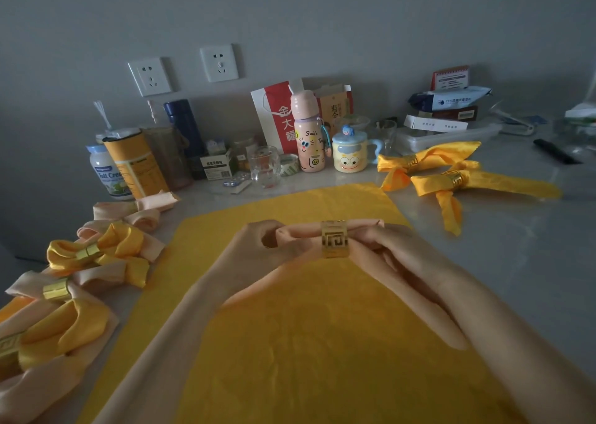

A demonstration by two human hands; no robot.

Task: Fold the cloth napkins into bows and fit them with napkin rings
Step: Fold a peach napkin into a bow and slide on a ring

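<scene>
Head view, entry: my left hand (pixel 258 246) and right hand (pixel 383 246) grasp the peach napkin (pixel 300 233) over the yellow cloth (pixel 290 343); gold ring (pixel 333 239) sits mid-roll. I judge: centre it, spread loops evenly.

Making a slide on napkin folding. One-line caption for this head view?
Both hands, left and right, hold a peach napkin threaded through a gold ring.

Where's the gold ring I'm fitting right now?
Centre of the head view, the ring sits around the peach napkin, between both hands above the yellow cloth.
</scene>
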